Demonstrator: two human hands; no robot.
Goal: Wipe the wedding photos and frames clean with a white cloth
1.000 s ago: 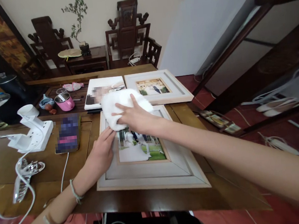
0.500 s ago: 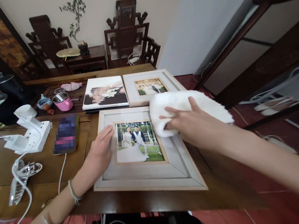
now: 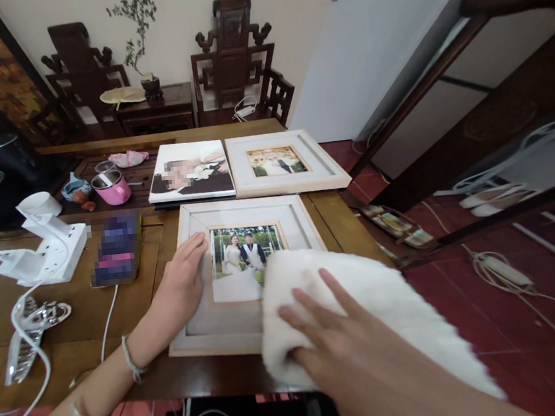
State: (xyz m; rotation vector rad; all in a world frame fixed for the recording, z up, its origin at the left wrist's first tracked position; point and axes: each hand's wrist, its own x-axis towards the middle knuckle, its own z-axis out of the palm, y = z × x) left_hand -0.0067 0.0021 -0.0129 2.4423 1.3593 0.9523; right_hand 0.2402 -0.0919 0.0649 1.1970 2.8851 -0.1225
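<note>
A pale wooden picture frame (image 3: 204, 336) lies flat on the table, with a photo of a couple outdoors inside. My left hand (image 3: 180, 269) is closed over its left border, fingers together and the thumb hidden. A thick white fluffy cloth (image 3: 383, 283) covers the frame's lower right part and hangs out to the right. On top of the cloth presses my right hand (image 3: 338, 333), its fingers spread over it and the thumb at the folded near edge, so the hand grips the cloth.
Behind lie a second picture frame (image 3: 318, 148) and an unframed photo panel (image 3: 190, 170). To the left are a phone (image 3: 117, 249), a white power strip (image 3: 60, 248) with cords, a clear hair claw (image 3: 32, 336) and a pink cup (image 3: 111, 188). The table's right edge drops to a red floor.
My right hand has drawn the cloth toward me, from the frame's upper right corner to its lower right part. My left hand has stayed on the left border.
</note>
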